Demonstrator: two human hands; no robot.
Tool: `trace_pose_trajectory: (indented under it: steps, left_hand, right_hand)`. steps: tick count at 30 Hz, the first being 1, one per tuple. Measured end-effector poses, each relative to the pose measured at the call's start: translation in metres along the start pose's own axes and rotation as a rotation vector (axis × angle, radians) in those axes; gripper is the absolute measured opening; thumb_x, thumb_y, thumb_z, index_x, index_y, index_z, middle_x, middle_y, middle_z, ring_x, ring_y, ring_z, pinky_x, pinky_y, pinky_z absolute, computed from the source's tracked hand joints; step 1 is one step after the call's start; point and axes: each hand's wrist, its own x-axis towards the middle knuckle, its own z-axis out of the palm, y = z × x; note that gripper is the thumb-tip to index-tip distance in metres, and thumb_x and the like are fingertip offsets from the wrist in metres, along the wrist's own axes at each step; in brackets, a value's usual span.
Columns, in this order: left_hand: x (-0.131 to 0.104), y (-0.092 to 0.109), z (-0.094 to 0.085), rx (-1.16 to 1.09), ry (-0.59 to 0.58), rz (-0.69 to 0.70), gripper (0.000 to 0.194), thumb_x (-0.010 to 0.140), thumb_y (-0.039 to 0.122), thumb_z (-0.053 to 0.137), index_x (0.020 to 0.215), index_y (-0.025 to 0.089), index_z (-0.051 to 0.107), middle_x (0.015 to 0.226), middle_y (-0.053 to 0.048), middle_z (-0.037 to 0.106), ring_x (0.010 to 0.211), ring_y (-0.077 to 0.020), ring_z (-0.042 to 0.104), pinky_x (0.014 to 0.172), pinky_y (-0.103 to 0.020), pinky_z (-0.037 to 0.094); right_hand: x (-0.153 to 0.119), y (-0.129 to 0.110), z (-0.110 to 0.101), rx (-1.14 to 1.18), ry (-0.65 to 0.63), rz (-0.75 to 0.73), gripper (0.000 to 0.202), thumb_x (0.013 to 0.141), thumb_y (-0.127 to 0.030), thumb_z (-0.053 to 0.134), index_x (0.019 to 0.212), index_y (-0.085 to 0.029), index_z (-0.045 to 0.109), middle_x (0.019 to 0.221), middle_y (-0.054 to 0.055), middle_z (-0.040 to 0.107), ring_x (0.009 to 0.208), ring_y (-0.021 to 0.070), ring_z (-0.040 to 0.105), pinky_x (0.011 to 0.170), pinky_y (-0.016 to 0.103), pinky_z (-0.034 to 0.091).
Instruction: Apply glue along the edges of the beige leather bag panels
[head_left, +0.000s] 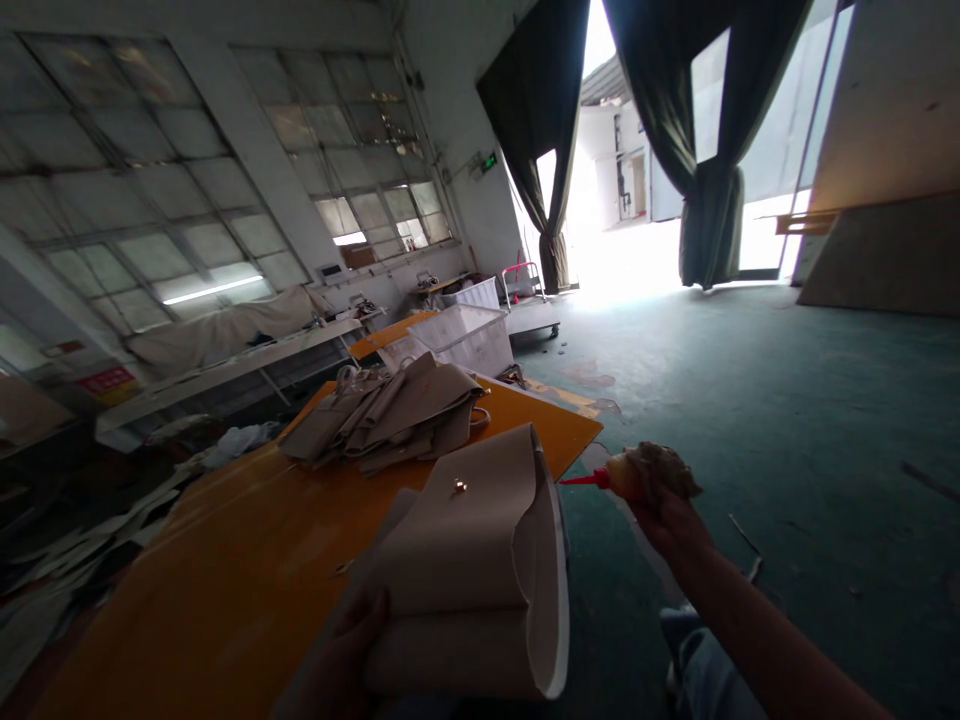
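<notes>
A beige bag piece (457, 540) with a small metal clasp (459, 487) is folded over on itself, its open side edge facing right. My left hand (352, 640) grips it at the lower left, the fingers partly in shadow. In my right hand (667, 505) is a glue bottle (626, 475) with a long red nozzle, wrapped in what looks like a crumpled cloth (664, 468). The nozzle tip points left and is close to the upper right edge of the bag piece; whether it touches I cannot tell.
On the orange table (247, 540) lies a pile of similar beige bag pieces (397, 410). Behind it stands a white plastic bin (469, 335), with a flat trolley (536, 322) farther back. A long workbench (225, 375) runs under the windows. Dark curtains (637, 110) flank the bright doorway.
</notes>
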Motion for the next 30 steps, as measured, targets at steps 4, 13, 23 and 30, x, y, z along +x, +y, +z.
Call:
trace_pose_trajectory:
  steps: [4, 13, 23, 30]
  left_hand:
    - [0.001, -0.001, -0.005, 0.047, 0.028, 0.005, 0.076, 0.037, 0.053, 0.105, 0.099, 0.017, 0.08, 0.095, -0.014, 0.083, 0.104, -0.0431, 0.076, 0.065, -0.038, 0.063]
    - [0.013, -0.01, -0.018, -0.003, 0.069, -0.04, 0.069, 0.039, 0.051, 0.104, 0.097, 0.02, 0.08, 0.099, -0.013, 0.083, 0.115, -0.0454, 0.073, 0.077, -0.043, 0.065]
    - [0.004, -0.003, -0.011, -0.032, 0.077, -0.082, 0.076, 0.032, 0.043, 0.107, 0.098, 0.019, 0.08, 0.093, -0.012, 0.083, 0.103, -0.0444, 0.077, 0.07, -0.041, 0.065]
    - [0.002, -0.005, -0.006, -0.053, 0.072, -0.055, 0.076, 0.029, 0.043, 0.108, 0.094, 0.016, 0.078, 0.081, -0.01, 0.081, 0.083, -0.0381, 0.079, 0.055, -0.035, 0.06]
  right_hand:
    - [0.013, 0.007, 0.017, -0.021, -0.015, -0.031, 0.044, 0.069, -0.031, 0.092, 0.109, -0.027, 0.075, 0.122, 0.002, 0.072, 0.116, 0.0234, 0.065, 0.076, 0.026, 0.062]
    - [0.027, 0.015, 0.038, -0.06, -0.049, -0.104, 0.051, 0.058, -0.03, 0.093, 0.105, -0.028, 0.074, 0.12, 0.004, 0.07, 0.115, 0.0266, 0.065, 0.093, 0.039, 0.062]
    - [0.028, 0.012, 0.034, -0.063, -0.032, -0.055, 0.052, 0.057, -0.024, 0.092, 0.106, -0.029, 0.075, 0.114, 0.003, 0.071, 0.106, 0.0229, 0.067, 0.069, 0.026, 0.064]
    - [0.015, 0.002, 0.026, -0.101, -0.056, -0.025, 0.049, 0.057, -0.025, 0.092, 0.103, -0.029, 0.075, 0.117, 0.004, 0.07, 0.11, 0.0247, 0.066, 0.072, 0.028, 0.064]
